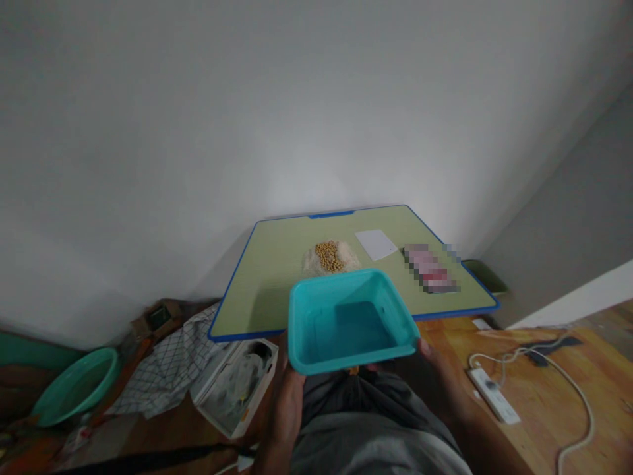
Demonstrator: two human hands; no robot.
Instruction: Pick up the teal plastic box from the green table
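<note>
Glossy plastic tub (346,323), matt laminate tabletop (277,264)

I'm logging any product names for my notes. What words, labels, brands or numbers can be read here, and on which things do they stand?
No text can be read in this view.
White sheet on the table: looks blank.
Pink flat item beside it: pixelated, unreadable.
Turquoise tub, held by the left hand and right hand: no marking shows.
White box on the floor: print too blurred.
Power strip: no legible marking.
</note>
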